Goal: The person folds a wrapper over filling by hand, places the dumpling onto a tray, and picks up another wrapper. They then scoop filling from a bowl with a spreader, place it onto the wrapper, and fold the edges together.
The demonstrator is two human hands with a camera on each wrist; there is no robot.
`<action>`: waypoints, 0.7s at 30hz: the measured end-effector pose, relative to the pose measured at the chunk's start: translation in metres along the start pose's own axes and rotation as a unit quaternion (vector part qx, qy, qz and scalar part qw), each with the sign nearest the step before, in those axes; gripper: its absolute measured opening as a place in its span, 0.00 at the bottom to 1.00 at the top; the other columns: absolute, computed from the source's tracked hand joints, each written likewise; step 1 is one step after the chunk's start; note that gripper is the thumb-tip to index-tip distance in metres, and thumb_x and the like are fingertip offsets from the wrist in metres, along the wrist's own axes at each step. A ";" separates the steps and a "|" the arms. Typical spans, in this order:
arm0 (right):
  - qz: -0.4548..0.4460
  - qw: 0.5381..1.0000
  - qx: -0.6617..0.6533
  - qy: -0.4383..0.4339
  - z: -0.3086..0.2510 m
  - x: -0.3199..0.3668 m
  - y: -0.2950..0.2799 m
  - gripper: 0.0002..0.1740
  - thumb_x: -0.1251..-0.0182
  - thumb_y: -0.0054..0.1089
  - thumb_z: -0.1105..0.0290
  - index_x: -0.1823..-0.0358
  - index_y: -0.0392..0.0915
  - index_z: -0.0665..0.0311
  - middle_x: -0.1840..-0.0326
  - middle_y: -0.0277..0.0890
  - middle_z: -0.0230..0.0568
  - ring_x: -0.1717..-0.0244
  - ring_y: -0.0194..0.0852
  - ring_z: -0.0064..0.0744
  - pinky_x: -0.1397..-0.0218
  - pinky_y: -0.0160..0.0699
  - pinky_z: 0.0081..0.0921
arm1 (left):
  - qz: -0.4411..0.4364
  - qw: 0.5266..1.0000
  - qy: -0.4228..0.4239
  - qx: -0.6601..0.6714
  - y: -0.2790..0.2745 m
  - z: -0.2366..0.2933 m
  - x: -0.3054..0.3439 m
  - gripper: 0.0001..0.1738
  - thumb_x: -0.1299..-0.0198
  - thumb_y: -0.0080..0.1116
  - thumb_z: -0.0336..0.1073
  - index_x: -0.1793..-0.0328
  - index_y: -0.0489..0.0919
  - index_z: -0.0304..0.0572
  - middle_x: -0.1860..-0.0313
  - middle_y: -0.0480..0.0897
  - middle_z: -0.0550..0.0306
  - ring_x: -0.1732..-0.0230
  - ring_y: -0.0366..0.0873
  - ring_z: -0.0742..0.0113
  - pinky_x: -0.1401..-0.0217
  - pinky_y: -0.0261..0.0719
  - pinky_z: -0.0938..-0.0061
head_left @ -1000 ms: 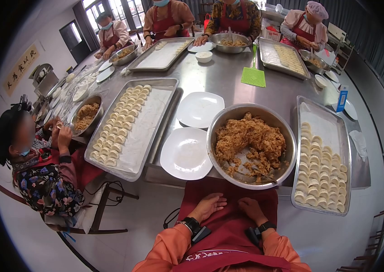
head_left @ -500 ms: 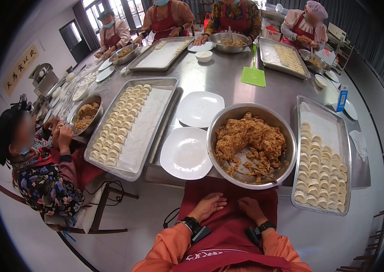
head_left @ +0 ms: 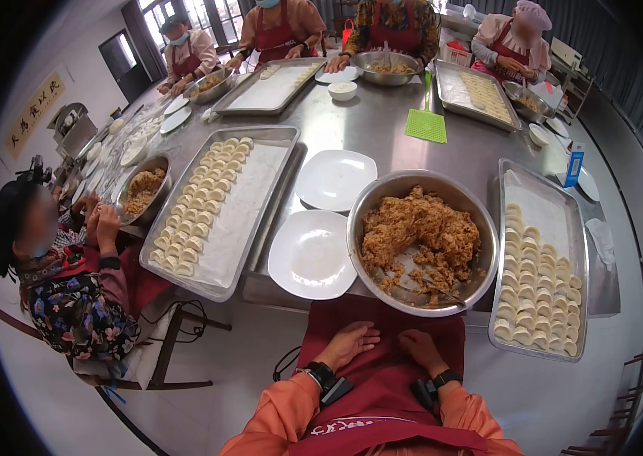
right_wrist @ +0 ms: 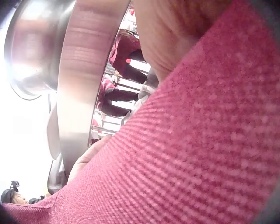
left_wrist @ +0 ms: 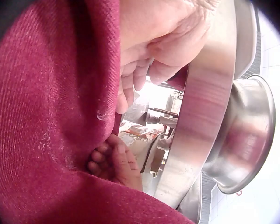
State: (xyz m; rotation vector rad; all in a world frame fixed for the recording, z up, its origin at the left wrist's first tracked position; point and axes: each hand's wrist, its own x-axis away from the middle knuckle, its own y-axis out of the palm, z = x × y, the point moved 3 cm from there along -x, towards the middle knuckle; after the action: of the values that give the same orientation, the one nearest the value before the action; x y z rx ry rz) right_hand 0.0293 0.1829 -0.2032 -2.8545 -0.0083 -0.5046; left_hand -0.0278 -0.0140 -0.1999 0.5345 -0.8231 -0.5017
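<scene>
My left hand [head_left: 350, 344] rests on the dark red apron [head_left: 382, 319] over my lap, its fingers loose and nothing in them. Beside it, my right hand [head_left: 420, 351] lies on the same apron with fingers loosely bent, also holding nothing. In the left wrist view the right hand [left_wrist: 123, 165] appears past a fold of cloth. Just beyond both hands, at the table's near edge, stands a large steel bowl [head_left: 357, 251] of brown minced filling [head_left: 424, 228]. A spoon handle [head_left: 447, 296] leans inside it, the rest buried or hidden.
Left of the bowl are two white plates [head_left: 312, 254]. Metal trays with rows of dumplings stand on either side, one at left [head_left: 257, 220] and one at right [head_left: 538, 190]. A green fly swatter [head_left: 426, 126] lies farther back. Several people in aprons work around the steel table [head_left: 390, 156].
Both my hands stay in place on the apron; the head view shifts very slightly. The person at left moves their hands a little, and one at the back shifts an arm near a tray.
</scene>
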 end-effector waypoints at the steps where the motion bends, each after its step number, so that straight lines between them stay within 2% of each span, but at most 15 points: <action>1: 0.000 1.000 0.000 0.001 -0.001 0.000 0.000 0.12 0.40 0.52 0.69 0.59 0.76 0.68 0.71 0.76 0.35 0.72 0.74 0.22 0.68 0.73 0.20 | 0.000 1.000 0.000 0.000 0.000 0.000 0.000 0.18 0.35 0.45 0.37 0.41 0.65 0.40 0.48 0.74 0.49 0.48 0.73 0.60 0.47 0.72 0.68; 13: -0.004 1.000 -0.008 0.004 0.002 -0.001 0.001 0.11 0.40 0.53 0.70 0.59 0.76 0.68 0.71 0.77 0.35 0.72 0.74 0.21 0.68 0.73 0.19 | 0.005 1.000 -0.002 0.000 0.001 0.001 0.001 0.19 0.35 0.45 0.37 0.39 0.64 0.40 0.48 0.74 0.49 0.48 0.73 0.61 0.47 0.72 0.68; 16: 0.003 1.000 -0.020 0.012 0.000 0.000 0.001 0.11 0.40 0.53 0.68 0.60 0.77 0.68 0.72 0.77 0.36 0.73 0.74 0.24 0.67 0.73 0.22 | -0.002 1.000 -0.002 0.003 0.000 0.000 0.000 0.19 0.35 0.45 0.38 0.40 0.64 0.40 0.48 0.74 0.49 0.48 0.73 0.61 0.47 0.72 0.68; 21: -0.002 1.000 -0.009 0.001 0.001 -0.001 0.001 0.11 0.39 0.52 0.70 0.59 0.76 0.68 0.71 0.76 0.35 0.72 0.74 0.21 0.68 0.73 0.19 | -0.004 1.000 0.002 0.001 0.001 0.000 0.000 0.19 0.35 0.45 0.37 0.40 0.65 0.40 0.48 0.74 0.49 0.48 0.73 0.61 0.46 0.71 0.68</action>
State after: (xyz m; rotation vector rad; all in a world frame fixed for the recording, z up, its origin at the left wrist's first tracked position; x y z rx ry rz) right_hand 0.0289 0.1824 -0.2048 -2.8713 -0.0101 -0.5117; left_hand -0.0277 -0.0138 -0.1990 0.5408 -0.8171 -0.5076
